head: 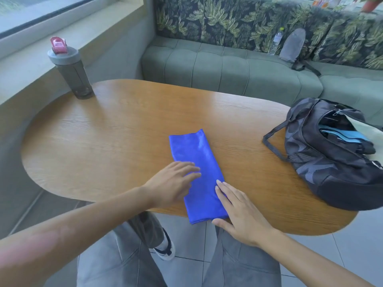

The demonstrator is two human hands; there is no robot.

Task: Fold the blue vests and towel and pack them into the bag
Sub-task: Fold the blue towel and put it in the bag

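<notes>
Lying near the front edge of the surface (103, 125), a blue vest (196, 175) is folded into a long narrow strip. The left hand (174, 183) is laid flat on its left side with fingers straight and slightly spread; the right hand (240, 212) is laid flat at the near right corner, fingers together, thumb along the near end. Nothing is pinched. The bag (323, 162) stands open at the right, well apart from the vest, with light blue fabric seen inside. For a neat fold, the strip should probably be smoothed flat, then its ends brought together with edges aligned. A bottle (70, 71) stands at the far left. No writing can be read.
</notes>
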